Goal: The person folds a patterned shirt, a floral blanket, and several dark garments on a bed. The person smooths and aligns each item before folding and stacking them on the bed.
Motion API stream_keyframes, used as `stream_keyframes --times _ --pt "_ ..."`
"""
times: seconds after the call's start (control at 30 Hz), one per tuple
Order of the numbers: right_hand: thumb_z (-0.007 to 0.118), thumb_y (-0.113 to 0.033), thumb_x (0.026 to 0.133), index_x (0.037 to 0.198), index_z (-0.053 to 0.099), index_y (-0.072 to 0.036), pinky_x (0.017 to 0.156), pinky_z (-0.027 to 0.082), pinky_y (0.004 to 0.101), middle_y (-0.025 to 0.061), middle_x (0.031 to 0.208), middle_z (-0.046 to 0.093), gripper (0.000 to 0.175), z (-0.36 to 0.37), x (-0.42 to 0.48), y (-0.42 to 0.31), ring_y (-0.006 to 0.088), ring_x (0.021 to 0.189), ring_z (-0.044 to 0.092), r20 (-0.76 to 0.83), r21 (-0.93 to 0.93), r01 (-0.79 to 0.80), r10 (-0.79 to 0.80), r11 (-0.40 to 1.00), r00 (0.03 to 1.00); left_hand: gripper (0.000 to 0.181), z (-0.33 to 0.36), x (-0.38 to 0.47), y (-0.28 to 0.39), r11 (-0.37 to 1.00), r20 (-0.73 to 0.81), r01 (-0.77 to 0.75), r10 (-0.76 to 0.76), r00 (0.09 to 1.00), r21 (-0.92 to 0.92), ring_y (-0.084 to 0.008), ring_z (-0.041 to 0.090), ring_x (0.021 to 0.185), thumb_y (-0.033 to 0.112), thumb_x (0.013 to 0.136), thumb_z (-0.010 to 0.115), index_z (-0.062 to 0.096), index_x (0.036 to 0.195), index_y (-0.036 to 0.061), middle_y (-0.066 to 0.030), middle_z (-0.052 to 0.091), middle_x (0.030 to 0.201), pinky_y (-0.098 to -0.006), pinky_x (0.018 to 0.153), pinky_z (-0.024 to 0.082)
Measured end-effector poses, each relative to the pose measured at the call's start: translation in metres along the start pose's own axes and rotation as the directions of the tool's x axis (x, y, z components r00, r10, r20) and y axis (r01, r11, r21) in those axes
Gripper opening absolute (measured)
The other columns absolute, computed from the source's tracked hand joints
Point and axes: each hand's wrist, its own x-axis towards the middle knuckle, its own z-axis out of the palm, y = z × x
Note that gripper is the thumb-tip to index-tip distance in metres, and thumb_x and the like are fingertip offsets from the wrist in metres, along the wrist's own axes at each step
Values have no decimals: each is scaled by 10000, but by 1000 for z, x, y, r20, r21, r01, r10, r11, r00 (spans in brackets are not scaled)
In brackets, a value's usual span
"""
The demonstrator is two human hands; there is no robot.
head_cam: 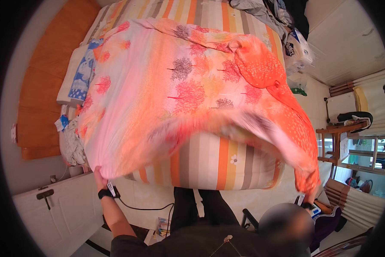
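A pink and orange quilt or quilt cover (141, 83) with printed trees spreads over a bed. My left hand (99, 178) grips its near left corner, out past the bed's edge. At the near right corner my right hand (312, 193) holds a bunch of the orange cloth; the folds partly hide the fingers. Between my hands the near edge is lifted in an arch and blurred by motion. Below that arch shows the striped fitted sheet (205, 163) on the mattress. Toward the far right, the cover's orange dotted side (260, 66) lies twisted and rumpled.
An orange-brown headboard (40, 96) and a white pillow (71, 70) are on the left. Clothes (263, 13) and a plastic-wrapped pack (297, 53) lie at the far right. A wooden chair (335, 141) stands right; a cable (144, 209) hangs from my left wrist device.
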Motion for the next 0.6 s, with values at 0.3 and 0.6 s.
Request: stream_keyframes --times 0.3,0.6 --pt "464 -309 852 1085 539 -38 773 471 345 109 1029 585 365 -99 -150 76 238 910 570 -623 -54 -205 127 977 772 341 -97 -126 21 981 -458 175 -117 881 85 -283 580 780 191 648 528 547 930 1 -126 595 872 -374 708 494" --pt "403 -426 867 995 587 -69 681 497 352 101 979 621 421 129 -70 64 239 808 595 19 14 -590 589 807 808 290 1 25 21 951 -199 -21 86 976 309 -213 524 722 212 753 513 533 986 40 -59 540 834 -339 687 457"
